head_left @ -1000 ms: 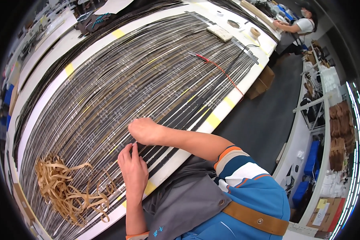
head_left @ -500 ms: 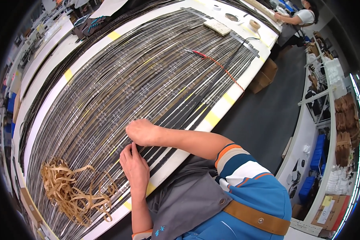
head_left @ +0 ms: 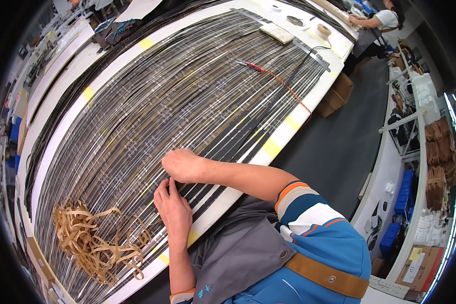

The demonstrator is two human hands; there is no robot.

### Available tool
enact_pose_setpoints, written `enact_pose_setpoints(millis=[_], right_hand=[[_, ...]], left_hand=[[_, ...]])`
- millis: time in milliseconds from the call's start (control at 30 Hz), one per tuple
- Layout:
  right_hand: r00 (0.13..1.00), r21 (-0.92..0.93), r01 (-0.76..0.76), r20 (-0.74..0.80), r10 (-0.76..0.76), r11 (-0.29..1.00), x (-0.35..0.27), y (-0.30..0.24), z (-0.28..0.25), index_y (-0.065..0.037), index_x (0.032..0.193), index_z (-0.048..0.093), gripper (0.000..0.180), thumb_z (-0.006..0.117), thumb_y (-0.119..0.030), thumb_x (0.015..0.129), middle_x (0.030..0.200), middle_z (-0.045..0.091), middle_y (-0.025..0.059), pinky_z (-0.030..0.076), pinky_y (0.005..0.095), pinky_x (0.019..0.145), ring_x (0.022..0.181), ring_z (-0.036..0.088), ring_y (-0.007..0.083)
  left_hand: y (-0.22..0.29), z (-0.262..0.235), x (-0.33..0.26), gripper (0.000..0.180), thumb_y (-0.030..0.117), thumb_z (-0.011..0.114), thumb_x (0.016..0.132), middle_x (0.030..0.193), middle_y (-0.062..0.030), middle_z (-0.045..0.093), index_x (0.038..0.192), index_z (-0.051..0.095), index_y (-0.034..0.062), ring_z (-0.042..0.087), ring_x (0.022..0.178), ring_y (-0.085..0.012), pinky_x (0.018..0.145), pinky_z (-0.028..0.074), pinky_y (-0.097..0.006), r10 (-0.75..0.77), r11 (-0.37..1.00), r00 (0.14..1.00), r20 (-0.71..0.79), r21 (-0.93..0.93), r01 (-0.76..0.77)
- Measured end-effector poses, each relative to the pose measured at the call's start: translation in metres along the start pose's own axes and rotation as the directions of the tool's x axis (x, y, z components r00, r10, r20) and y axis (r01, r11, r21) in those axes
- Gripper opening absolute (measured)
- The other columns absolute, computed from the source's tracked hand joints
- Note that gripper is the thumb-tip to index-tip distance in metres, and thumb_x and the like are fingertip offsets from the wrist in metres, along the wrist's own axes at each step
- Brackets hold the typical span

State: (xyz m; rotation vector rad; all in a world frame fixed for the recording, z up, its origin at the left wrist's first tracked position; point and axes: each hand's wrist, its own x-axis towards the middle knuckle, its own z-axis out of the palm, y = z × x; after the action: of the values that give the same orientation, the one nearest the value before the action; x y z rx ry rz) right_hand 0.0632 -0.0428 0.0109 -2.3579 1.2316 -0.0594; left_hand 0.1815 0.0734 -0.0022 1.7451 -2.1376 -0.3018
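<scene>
Two-handed, works low over the dark flat strips [head_left: 238,141], with the right hand [head_left: 181,166] curled, its fingertips turned under and hidden, and the left hand [head_left: 175,207] just below it, thumb and forefinger drawn close together. Cannot tell a firm pinch on a strip from mere contact, in either hand. Run in long, close-set rows along the white table [head_left: 320,92], passing right beneath both hands. Look thin, light and limp, judging by the flat lie; probably bend easily, slide against their neighbours, and crease or tangle sooner than snap. Best taken singly, it seems, by the long edges, between thumb and fingertip, with light tension along the length. Farther out, left of the left hand, note a loose heap of tan ribbon [head_left: 71,225] lying on the rows, soft and looped. Toward the far end, see red-handled snips [head_left: 253,66] with a twisted orange cord [head_left: 290,91], then a whitish block [head_left: 277,34] and a tan roll [head_left: 323,31]. Beyond, notice a co-worker [head_left: 386,21] in a pale top.
</scene>
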Motion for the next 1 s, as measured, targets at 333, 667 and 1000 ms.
enact_pose_setpoints(millis=[333,667,1000], right_hand=[[1.0,0.002,-0.008,0.012,0.008,1.0,-0.0024,-0.0009,-0.0034,0.004,0.09,0.068,0.02,0.072,-0.011,0.078,0.093,0.071,0.0191,0.059,0.0423,0.076,0.091,0.07,0.0343],[1.0,0.014,-0.026,0.003,0.026,1.0,-0.003,-0.0022,-0.0038,0.004,0.089,0.069,0.019,0.072,-0.012,0.078,0.092,0.071,0.0188,0.059,0.0422,0.075,0.089,0.071,0.0342],[1.0,-0.001,-0.022,0.012,0.022,1.0,-0.0039,-0.0032,-0.006,0.004,0.089,0.069,0.019,0.072,-0.012,0.079,0.09,0.071,0.0195,0.059,0.0423,0.074,0.088,0.071,0.0339]], left_hand=[[-0.0026,0.0005,0.0011,0.052,-0.006,0.056,0.078,0.126,-0.0209,0.052,0.13,0.054,-0.0089,0.046,0.121,-0.0356,0.106,0.035,-0.046,0.023,1.0,1.0,-0.002,-0.012,-0.023],[-0.0024,0.0003,0.0003,0.051,-0.006,0.056,0.079,0.124,-0.0199,0.053,0.129,0.055,-0.0088,0.047,0.12,-0.0348,0.106,0.036,-0.046,0.025,1.0,1.0,-0.01,-0.012,-0.025],[-0.0037,0.0013,0.0003,0.052,-0.006,0.056,0.078,0.125,-0.0194,0.052,0.13,0.054,-0.0086,0.047,0.119,-0.0341,0.106,0.035,-0.045,0.028,1.0,1.0,-0.008,-0.004,-0.028]])
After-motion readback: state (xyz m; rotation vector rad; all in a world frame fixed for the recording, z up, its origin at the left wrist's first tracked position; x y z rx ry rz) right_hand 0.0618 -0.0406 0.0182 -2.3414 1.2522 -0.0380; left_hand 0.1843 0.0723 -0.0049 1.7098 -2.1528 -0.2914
